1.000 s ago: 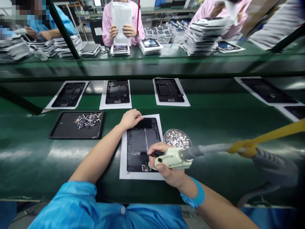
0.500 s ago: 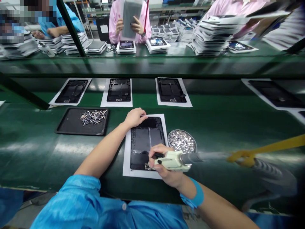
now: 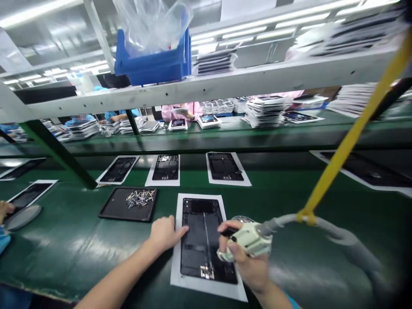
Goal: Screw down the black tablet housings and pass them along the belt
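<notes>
A black tablet housing (image 3: 196, 231) lies on a white sheet (image 3: 180, 279) in front of me, with a small metallic part at its near end. My left hand (image 3: 165, 233) rests at the left edge, its thumb reaching onto the housing and its other fingers curled, their tips hidden. Wrapped round a pale green handheld tool (image 3: 254, 240), my right hand (image 3: 246, 253) is over the right side of the housing. A grey hose runs from the tool to a yellow strap. Behind the tool, a round dish (image 3: 243, 219) is mostly hidden.
A black tray (image 3: 112, 206) of small metallic parts lies to the left. More housings on sheets, such as one at centre (image 3: 223, 166), line the far side. A shelf (image 3: 225, 83) carries a blue bin (image 3: 154, 64). Another person's hand (image 3: 4, 210) is at far left.
The view has tilted up, showing the shelf. My left hand has moved from the housing's far left corner down to its left edge. My right hand and the tool have lifted away from the near end.
</notes>
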A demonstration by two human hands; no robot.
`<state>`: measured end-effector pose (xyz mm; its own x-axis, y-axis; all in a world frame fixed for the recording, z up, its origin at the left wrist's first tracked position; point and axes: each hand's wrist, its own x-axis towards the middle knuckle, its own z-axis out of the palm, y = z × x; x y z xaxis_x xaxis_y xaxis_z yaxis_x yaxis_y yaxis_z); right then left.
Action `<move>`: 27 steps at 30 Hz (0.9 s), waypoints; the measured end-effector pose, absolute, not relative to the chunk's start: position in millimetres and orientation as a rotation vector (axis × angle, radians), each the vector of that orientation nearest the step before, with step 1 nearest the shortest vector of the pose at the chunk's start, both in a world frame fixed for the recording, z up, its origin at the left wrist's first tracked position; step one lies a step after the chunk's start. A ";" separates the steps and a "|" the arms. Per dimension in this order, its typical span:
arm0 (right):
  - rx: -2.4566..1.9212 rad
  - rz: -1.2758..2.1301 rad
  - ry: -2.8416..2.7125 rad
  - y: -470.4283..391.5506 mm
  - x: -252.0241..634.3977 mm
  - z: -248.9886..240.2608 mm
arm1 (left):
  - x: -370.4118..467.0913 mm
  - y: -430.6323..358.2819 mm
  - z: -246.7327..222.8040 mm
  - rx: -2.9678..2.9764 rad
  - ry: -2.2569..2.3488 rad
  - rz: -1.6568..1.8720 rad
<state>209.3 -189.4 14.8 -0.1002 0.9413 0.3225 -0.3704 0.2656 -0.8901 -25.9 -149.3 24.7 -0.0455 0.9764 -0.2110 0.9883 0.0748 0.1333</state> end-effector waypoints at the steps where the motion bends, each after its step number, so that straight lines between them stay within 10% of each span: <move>1: -0.664 1.198 -1.146 -186.2 214.9 16.3 | -25.5 -161.0 24.5 1.969 2.084 -0.125; 16: -0.870 0.887 -1.018 -167.6 229.4 36.3 | -63.7 -74.4 48.1 1.852 1.982 0.852; 27: -0.910 0.856 -1.102 -166.9 237.3 27.0 | -61.9 98.2 55.8 1.696 2.280 0.835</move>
<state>237.3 -166.9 27.0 0.2321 0.9070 0.3513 -0.1155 0.3843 -0.9159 -61.9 98.2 55.8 -0.3337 0.9248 0.1828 0.8241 0.1920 0.5330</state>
